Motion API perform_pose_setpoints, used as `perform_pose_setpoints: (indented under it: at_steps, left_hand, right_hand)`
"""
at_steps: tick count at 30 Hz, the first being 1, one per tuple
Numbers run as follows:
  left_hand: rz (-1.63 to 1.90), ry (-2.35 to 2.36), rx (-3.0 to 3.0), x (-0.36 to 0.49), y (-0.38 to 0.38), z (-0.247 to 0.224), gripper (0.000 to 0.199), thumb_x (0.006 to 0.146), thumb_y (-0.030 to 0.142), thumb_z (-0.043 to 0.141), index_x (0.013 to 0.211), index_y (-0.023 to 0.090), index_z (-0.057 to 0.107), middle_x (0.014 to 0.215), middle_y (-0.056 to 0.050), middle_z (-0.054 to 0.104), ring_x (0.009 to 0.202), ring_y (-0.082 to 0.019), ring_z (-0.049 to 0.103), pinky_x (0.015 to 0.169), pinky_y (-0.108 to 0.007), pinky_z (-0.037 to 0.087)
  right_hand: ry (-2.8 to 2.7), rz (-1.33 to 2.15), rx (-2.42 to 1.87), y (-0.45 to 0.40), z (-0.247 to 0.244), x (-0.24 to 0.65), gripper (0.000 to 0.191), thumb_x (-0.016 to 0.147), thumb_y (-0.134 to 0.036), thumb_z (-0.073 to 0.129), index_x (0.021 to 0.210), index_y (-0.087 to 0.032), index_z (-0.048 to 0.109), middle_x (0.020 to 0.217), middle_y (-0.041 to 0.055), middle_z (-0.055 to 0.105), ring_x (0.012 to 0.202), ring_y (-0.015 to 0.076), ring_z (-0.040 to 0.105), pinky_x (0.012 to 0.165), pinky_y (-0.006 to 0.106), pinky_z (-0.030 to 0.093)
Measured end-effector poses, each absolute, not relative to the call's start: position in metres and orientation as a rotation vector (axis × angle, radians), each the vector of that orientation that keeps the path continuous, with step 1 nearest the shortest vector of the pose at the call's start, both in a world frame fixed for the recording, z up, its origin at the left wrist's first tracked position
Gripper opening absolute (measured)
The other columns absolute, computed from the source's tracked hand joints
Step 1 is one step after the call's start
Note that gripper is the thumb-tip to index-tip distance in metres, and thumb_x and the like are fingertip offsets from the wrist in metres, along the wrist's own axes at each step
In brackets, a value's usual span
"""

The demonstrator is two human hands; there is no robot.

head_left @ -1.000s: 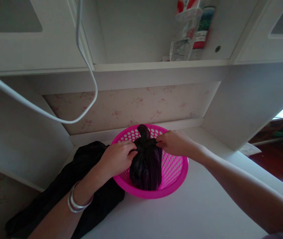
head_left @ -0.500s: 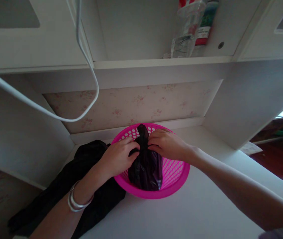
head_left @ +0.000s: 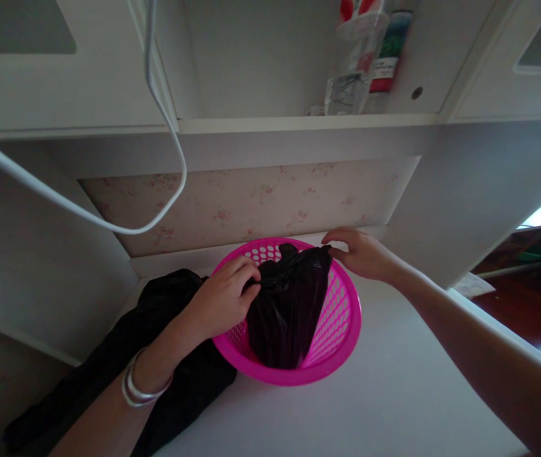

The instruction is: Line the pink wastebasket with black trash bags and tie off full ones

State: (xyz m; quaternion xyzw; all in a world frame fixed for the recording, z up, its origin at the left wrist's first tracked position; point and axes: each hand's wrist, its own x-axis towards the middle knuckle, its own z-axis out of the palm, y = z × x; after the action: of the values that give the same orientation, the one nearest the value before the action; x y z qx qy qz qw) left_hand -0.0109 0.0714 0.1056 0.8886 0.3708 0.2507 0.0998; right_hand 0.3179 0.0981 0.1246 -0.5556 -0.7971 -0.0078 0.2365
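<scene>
A black plastic bag (head_left: 282, 324) sits inside a bright pink perforated basket (head_left: 299, 376) on the white surface. My left hand (head_left: 230, 295) pinches the bag's upper left edge between thumb and fingers, above the basket's left rim. At the upper right, my right hand (head_left: 359, 252) grips the opposite corner of the bag between thumb and forefinger. The bag's top is stretched between the two hands. Whatever lies inside the bag is hidden. Two silver bangles circle my left wrist.
Black cloth (head_left: 170, 298) lies left of the basket, partly under my left forearm. A white cable (head_left: 182, 171) hangs in front at the upper left. On the shelf above stand a clear plastic container (head_left: 353, 70) and a green and red bottle (head_left: 389, 54). White side panels flank the surface.
My right hand has moved right and slightly up, drawing the bag's corner outward. The bag's gathered neck has spread wide. My left hand stays nearly in place on its edge.
</scene>
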Motion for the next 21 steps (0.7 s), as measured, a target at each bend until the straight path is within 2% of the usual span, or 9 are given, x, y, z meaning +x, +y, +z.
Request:
perform_pose_setpoints:
  at_steps: [3, 5, 7, 10, 12, 14, 17, 21]
  left_hand:
    - [0.778, 1.063, 2.632, -0.010, 0.070, 0.108, 0.015, 0.097, 0.026, 0.065, 0.110, 0.020, 0.064, 0.117, -0.007, 0.067, 0.113, -0.025, 0.065, 0.102, -0.044, 0.053]
    - [0.789, 1.037, 2.644, -0.009, 0.069, 0.107, 0.028, 0.093, 0.031, 0.071, 0.119, 0.022, 0.067, 0.121, -0.008, 0.066, 0.115, -0.026, 0.065, 0.104, -0.044, 0.053]
    - [0.775, 1.032, 2.652, -0.010, 0.069, 0.106, 0.028, 0.092, 0.030, 0.073, 0.120, 0.024, 0.071, 0.120, -0.007, 0.065, 0.113, -0.025, 0.066, 0.104, -0.044, 0.054]
    - [0.756, 1.075, 2.639, -0.012, 0.069, 0.103, 0.015, 0.095, 0.023, 0.067, 0.108, 0.024, 0.075, 0.113, -0.007, 0.064, 0.107, -0.024, 0.067, 0.100, -0.044, 0.055]
    - [0.759, 1.077, 2.640, -0.013, 0.068, 0.102, 0.013, 0.096, 0.018, 0.062, 0.102, 0.022, 0.073, 0.113, -0.007, 0.063, 0.107, -0.024, 0.065, 0.099, -0.044, 0.054]
    - [0.756, 1.040, 2.657, -0.014, 0.067, 0.104, 0.012, 0.096, 0.015, 0.059, 0.100, 0.022, 0.068, 0.115, -0.007, 0.065, 0.110, -0.024, 0.064, 0.101, -0.045, 0.052]
    - [0.767, 0.987, 2.665, -0.014, 0.068, 0.107, 0.012, 0.094, 0.011, 0.056, 0.097, 0.022, 0.062, 0.114, -0.006, 0.068, 0.112, -0.025, 0.063, 0.102, -0.046, 0.050]
    - [0.792, 1.010, 2.576, -0.014, 0.072, 0.107, 0.020, 0.089, 0.006, 0.047, 0.091, 0.023, 0.057, 0.097, -0.003, 0.069, 0.096, -0.022, 0.065, 0.089, -0.041, 0.053]
  right_hand:
    - [-2.230, -0.014, -1.288, 0.083, 0.125, 0.304, 0.043, 0.093, -0.020, 0.061, 0.135, -0.019, 0.065, 0.137, 0.0130, 0.069, 0.125, 0.0285, 0.065, 0.108, 0.047, 0.050]
    - [-2.309, -0.026, -1.127, 0.074, 0.126, 0.289, 0.048, 0.096, -0.026, 0.063, 0.143, -0.021, 0.059, 0.141, 0.0130, 0.067, 0.130, 0.0287, 0.062, 0.111, 0.049, 0.047]
    - [-2.387, -0.057, -1.075, 0.072, 0.124, 0.274, 0.048, 0.098, -0.030, 0.065, 0.144, -0.023, 0.059, 0.139, 0.0121, 0.069, 0.129, 0.0290, 0.062, 0.113, 0.052, 0.044]
    - [-2.444, -0.112, -1.088, 0.076, 0.118, 0.262, 0.032, 0.099, -0.029, 0.066, 0.130, -0.026, 0.070, 0.123, 0.0092, 0.076, 0.117, 0.0277, 0.068, 0.113, 0.054, 0.040]
    - [-2.449, -0.144, -1.084, 0.080, 0.116, 0.261, 0.020, 0.100, -0.027, 0.064, 0.117, -0.026, 0.076, 0.109, 0.0068, 0.079, 0.108, 0.0259, 0.071, 0.112, 0.053, 0.039]
    - [-2.440, -0.148, -1.085, 0.083, 0.116, 0.265, 0.018, 0.101, -0.026, 0.062, 0.109, -0.025, 0.077, 0.101, 0.0056, 0.078, 0.102, 0.0245, 0.071, 0.108, 0.049, 0.040]
    - [-2.282, 0.001, -1.188, 0.087, 0.119, 0.278, 0.017, 0.098, -0.024, 0.061, 0.103, -0.024, 0.077, 0.099, 0.0064, 0.078, 0.100, 0.0254, 0.070, 0.103, 0.046, 0.043]
    - [-1.824, 0.230, -1.424, 0.098, 0.116, 0.306, 0.014, 0.088, -0.025, 0.061, 0.082, -0.020, 0.072, 0.085, 0.0104, 0.076, 0.087, 0.0285, 0.070, 0.087, 0.043, 0.051]
